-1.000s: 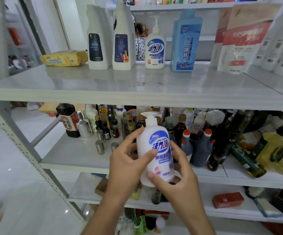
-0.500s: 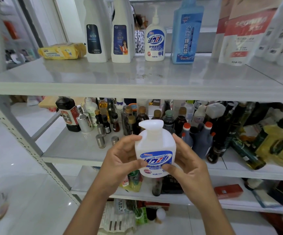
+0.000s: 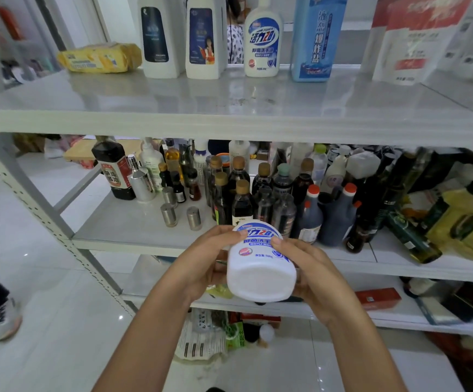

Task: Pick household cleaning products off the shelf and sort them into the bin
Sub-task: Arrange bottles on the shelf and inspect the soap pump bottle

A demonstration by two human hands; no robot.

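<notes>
A white hand-soap pump bottle (image 3: 260, 267) with a blue label is tipped so its flat base faces me and its pump end points away, hidden. My left hand (image 3: 204, 258) grips its left side and my right hand (image 3: 311, 270) grips its right side, in front of the middle shelf. On the top shelf (image 3: 229, 120) stand a matching soap bottle (image 3: 263, 41), two white detergent bottles (image 3: 160, 35) (image 3: 204, 38), a blue bottle (image 3: 316, 38), a yellow wipes pack (image 3: 99, 58) and white-red refill pouches (image 3: 407, 38). No bin is in view.
The middle shelf (image 3: 133, 236) is crowded with sauce bottles (image 3: 243, 193), small metal shakers (image 3: 168, 215) and yellow oil jugs (image 3: 467, 219). A red box (image 3: 378, 299) lies on the lower shelf. Another person's shoe (image 3: 6, 321) shows on the white floor at left.
The bottle has been tipped further forward in both hands, from upright to base toward me, and lowered slightly. The view has dropped a little toward the lower shelves.
</notes>
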